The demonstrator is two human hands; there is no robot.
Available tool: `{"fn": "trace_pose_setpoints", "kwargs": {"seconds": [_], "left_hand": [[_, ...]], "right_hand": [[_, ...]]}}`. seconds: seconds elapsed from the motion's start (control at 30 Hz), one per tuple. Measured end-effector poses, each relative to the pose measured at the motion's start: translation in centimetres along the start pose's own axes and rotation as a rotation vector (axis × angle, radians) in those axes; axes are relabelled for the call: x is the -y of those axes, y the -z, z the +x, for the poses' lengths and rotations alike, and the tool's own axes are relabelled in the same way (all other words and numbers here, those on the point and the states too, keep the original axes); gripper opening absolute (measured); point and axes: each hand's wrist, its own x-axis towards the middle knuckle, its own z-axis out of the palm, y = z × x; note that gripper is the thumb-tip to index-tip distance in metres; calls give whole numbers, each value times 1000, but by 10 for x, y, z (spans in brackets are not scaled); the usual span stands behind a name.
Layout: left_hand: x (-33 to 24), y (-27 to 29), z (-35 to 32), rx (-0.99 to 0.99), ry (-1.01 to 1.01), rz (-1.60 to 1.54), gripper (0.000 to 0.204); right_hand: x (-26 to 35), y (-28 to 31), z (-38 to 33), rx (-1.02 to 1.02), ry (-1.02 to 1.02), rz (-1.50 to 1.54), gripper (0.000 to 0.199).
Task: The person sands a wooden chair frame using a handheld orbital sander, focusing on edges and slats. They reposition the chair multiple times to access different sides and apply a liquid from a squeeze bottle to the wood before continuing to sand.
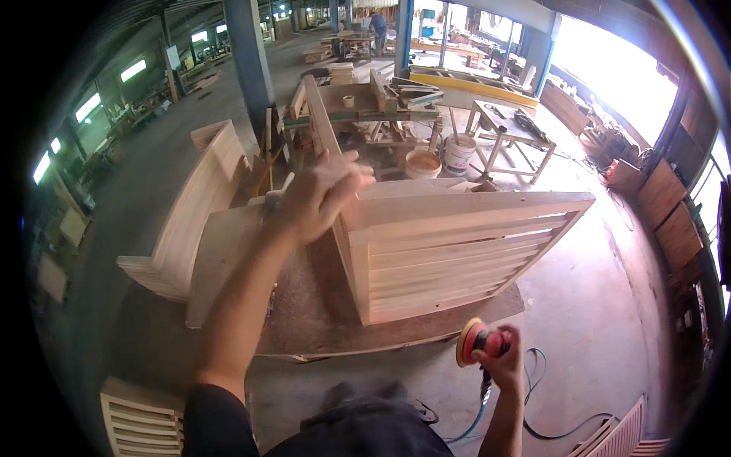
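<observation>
My right hand (502, 365) is wrapped around a red and black air sander (487, 343), held off to the right of the bench with its yellow-edged round pad facing left. A hose hangs from the tool. Over the near-left corner of a slatted wooden frame (476, 209) reaches my left hand (327, 192), its fingers loosely apart and pointing right; whether it touches the wood I cannot tell. Pale bare wood makes up the frame, which stands on a brown board-topped bench (312, 305) with its slatted side toward the right and me.
A curved stack of wooden slats (190, 206) leans left of the bench. Beyond lie two buckets (459, 154), a small table (510, 133) and a workbench with offcuts. The blue-green hose (563, 434) loops across the floor at right. A person (378, 32) stands far back.
</observation>
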Motion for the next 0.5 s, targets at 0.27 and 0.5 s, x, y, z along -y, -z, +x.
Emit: {"fn": "trace_pose_setpoints", "kwargs": {"seconds": [0.27,0.5], "left_hand": [[69,0,41,26,57,65,51],[71,-3,48,-10,-5,81,46]], "right_hand": [[254,17,48,-82,748,-330,54],[357,-63,94,395,1087,-906,41]]}}
